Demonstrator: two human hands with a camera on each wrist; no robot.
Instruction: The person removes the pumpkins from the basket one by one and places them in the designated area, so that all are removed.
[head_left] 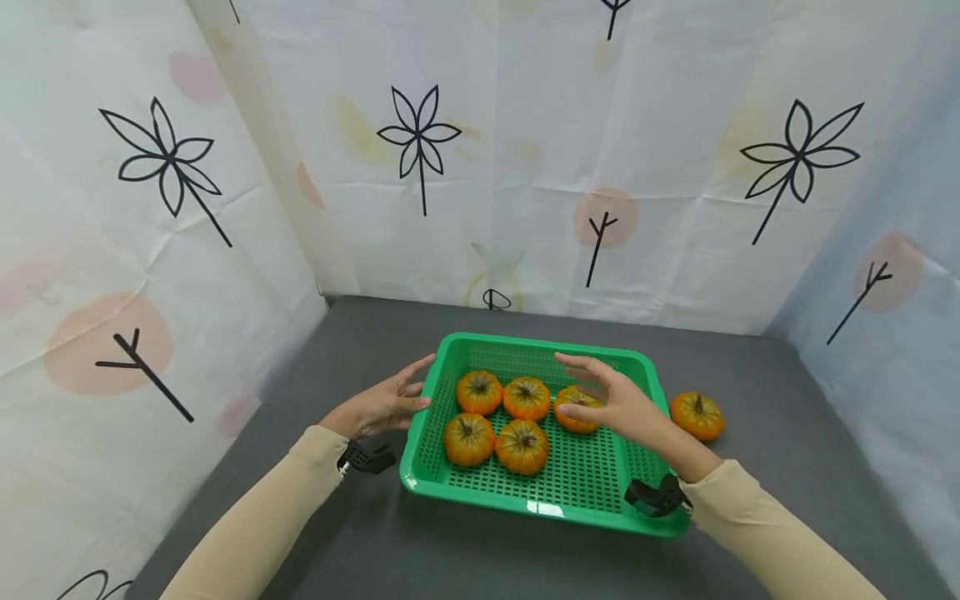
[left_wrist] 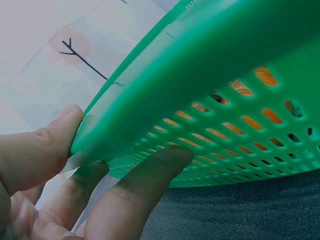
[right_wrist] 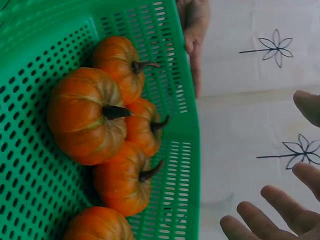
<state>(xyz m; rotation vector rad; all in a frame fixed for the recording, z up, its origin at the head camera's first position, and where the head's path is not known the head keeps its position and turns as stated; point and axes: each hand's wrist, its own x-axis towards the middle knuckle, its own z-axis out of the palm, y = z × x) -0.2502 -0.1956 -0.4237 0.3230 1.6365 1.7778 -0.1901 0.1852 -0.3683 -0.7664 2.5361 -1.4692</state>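
My left hand (head_left: 381,406) is at the left side of a green perforated plastic basket (head_left: 487,497). In the left wrist view its thumb (left_wrist: 40,145) touches the rim's outer edge, and a finger (left_wrist: 145,190) lies against the holed wall below. Above the basket's right half, my right hand (head_left: 618,404) hovers with spread fingers and nothing between them. In the head view it partly covers an orange pumpkin (head_left: 573,423) in the basket. Several more small pumpkins (head_left: 522,447) with dark stems sit grouped in the left half; the right wrist view shows a large one (right_wrist: 85,117) close up.
Another pumpkin (head_left: 697,416) lies on the dark grey table (head_left: 360,333), just right of the basket. White cloth walls (head_left: 510,150) printed with flowers and twigs stand at the back and both sides. Each wrist wears a black device (head_left: 656,497).
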